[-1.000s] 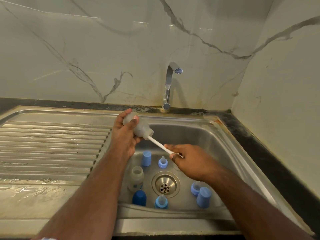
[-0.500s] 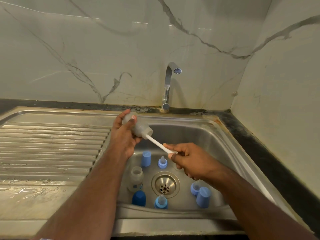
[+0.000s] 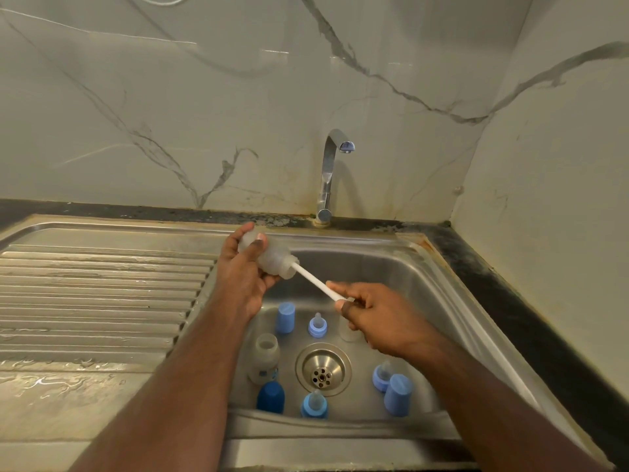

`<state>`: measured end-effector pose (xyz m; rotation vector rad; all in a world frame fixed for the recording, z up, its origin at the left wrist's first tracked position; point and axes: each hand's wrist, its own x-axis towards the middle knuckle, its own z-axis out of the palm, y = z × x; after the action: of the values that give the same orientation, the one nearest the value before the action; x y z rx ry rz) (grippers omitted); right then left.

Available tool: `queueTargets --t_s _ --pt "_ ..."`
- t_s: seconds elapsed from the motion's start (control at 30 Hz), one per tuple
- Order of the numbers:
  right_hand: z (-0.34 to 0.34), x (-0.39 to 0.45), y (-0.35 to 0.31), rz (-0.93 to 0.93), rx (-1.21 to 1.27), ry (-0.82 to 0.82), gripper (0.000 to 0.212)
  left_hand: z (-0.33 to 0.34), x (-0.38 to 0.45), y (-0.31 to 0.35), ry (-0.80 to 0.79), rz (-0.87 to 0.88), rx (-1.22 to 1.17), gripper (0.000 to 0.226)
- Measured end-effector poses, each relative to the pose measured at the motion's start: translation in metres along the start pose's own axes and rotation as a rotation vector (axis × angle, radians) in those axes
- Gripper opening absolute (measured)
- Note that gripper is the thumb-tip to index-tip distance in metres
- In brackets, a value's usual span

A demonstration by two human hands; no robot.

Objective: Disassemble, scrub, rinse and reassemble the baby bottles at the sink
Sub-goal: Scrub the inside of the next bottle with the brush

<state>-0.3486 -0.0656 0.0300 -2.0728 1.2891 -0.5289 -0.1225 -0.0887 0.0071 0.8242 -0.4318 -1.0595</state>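
Bottle (image 3: 263,255) gripped by left hand (image 3: 243,277) above sink rim (image 3: 357,241); right hand (image 3: 377,311) pinches brush handle (image 3: 315,281).

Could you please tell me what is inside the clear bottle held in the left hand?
A white brush handle enters the mouth of the clear bottle, pinched by the right hand. The brush head inside is hidden by the cloudy wall and the left hand.

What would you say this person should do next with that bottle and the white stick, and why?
Probably draw the brush handle back a little, then push it in again, scrubbing. The left hand grips the clear bottle tilted over the sink, and the right hand pinches the handle, whose head is inside the bottle. No water runs from the tap, so rinsing likely comes later.
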Motion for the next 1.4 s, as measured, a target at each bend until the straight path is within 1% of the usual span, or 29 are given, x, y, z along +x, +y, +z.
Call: queueTargets --t_s 0.07,0.1,0.17,0.2,0.27,0.3,0.33,0.37,0.4,0.5,0.57,0.6,0.63,0.67,0.73,0.77,0.83,0.87,0.9,1.0,1.07,1.13,1.23,1.27,1.3,1.33,1.4 --pt "0.006 0.004 0.0 -0.055 -0.248 0.073 0.042 0.002 -0.001 -0.001 -0.015 -0.009 0.021 0.039" --pt "0.009 0.006 0.001 -0.063 -0.314 0.087 0.044 0.002 -0.001 -0.001 -0.025 -0.011 0.029 0.039" --pt "0.014 0.007 0.0 -0.052 -0.329 0.047 0.044 0.001 -0.001 -0.002 -0.028 -0.011 0.026 0.039" --pt "0.013 0.007 -0.001 -0.041 -0.275 -0.005 0.043 0.0 0.0 -0.002 -0.011 -0.008 0.025 0.039" --pt "0.006 0.004 -0.001 0.012 -0.033 -0.116 0.038 -0.001 0.001 -0.001 0.029 0.003 0.025 0.038" --pt "0.001 0.001 -0.002 0.044 0.093 -0.14 0.036 -0.002 0.002 -0.001 0.039 0.003 0.015 0.037" --pt "-0.002 -0.001 -0.001 0.059 0.165 -0.137 0.036 -0.002 0.002 -0.001 0.04 0.002 0.001 0.036" --pt "-0.004 -0.001 0.001 0.054 0.17 -0.112 0.036 -0.002 0.002 0.0 0.036 0.002 -0.011 0.034" --pt "-0.005 -0.001 0.002 0.031 0.111 -0.068 0.037 -0.003 0.002 0.001 0.033 0.004 -0.02 0.033" --pt "0.001 0.003 0.001 -0.048 -0.212 0.05 0.041 -0.003 0.003 0.001 0.043 0.008 -0.022 0.034" --pt "0.004 0.005 0.0 -0.051 -0.302 0.057 0.042 -0.002 0.003 0.0 0.039 0.014 0.0 0.036" --pt "0.005 0.005 -0.001 -0.044 -0.313 0.033 0.042 -0.002 0.003 -0.001 0.038 0.017 0.006 0.035" --pt "0.004 0.004 -0.002 -0.038 -0.292 -0.012 0.041 -0.002 0.004 -0.002 0.042 0.02 0.007 0.035" --pt "0.002 0.003 -0.003 -0.025 -0.216 -0.069 0.039 -0.002 0.005 -0.002 0.052 0.022 0.007 0.035" --pt "-0.006 0.0 -0.002 0.027 0.051 -0.153 0.035 -0.002 0.006 -0.002 0.072 0.017 -0.01 0.034" --pt "-0.01 -0.002 -0.002 0.056 0.164 -0.168 0.034 -0.003 0.006 -0.002 0.078 0.012 -0.025 0.034" --pt "-0.014 -0.004 0.0 0.074 0.243 -0.15 0.032 -0.004 0.006 0.0 0.083 0.003 -0.043 0.034" --pt "-0.013 -0.003 0.001 0.065 0.217 -0.121 0.033 -0.005 0.006 0.001 0.084 0.001 -0.046 0.034" --pt "-0.011 -0.002 0.001 0.037 0.141 -0.076 0.034 -0.005 0.006 0.001 0.08 -0.003 -0.05 0.035" --pt "0.0 0.004 -0.002 -0.038 -0.238 0.046 0.04 -0.003 0.003 0.0 0.051 -0.015 -0.045 0.037" --pt "0.007 0.006 -0.004 -0.035 -0.334 0.041 0.042 -0.001 0.001 -0.002 0.023 -0.011 -0.008 0.036" --pt "0.007 0.004 -0.006 -0.018 -0.263 -0.055 0.042 -0.001 0.001 -0.003 0.027 -0.001 0.019 0.034" --pt "-0.01 -0.004 -0.004 0.09 0.2 -0.228 0.034 -0.001 0.0 -0.001 0.033 -0.006 -0.001 0.032" --pt "-0.015 -0.006 -0.002 0.107 0.301 -0.239 0.032 -0.001 0.0 0.0 0.024 -0.011 -0.02 0.03" --pt "-0.017 -0.006 0.001 0.104 0.343 -0.224 0.032 -0.001 0.0 0.001 0.006 -0.014 -0.044 0.029" --pt "-0.017 -0.006 0.003 0.101 0.356 -0.196 0.032 -0.001 -0.001 0.002 -0.019 -0.023 -0.069 0.029" --pt "-0.01 -0.004 0.004 0.082 0.293 -0.11 0.034 -0.002 -0.002 0.002 -0.057 -0.055 -0.105 0.033"
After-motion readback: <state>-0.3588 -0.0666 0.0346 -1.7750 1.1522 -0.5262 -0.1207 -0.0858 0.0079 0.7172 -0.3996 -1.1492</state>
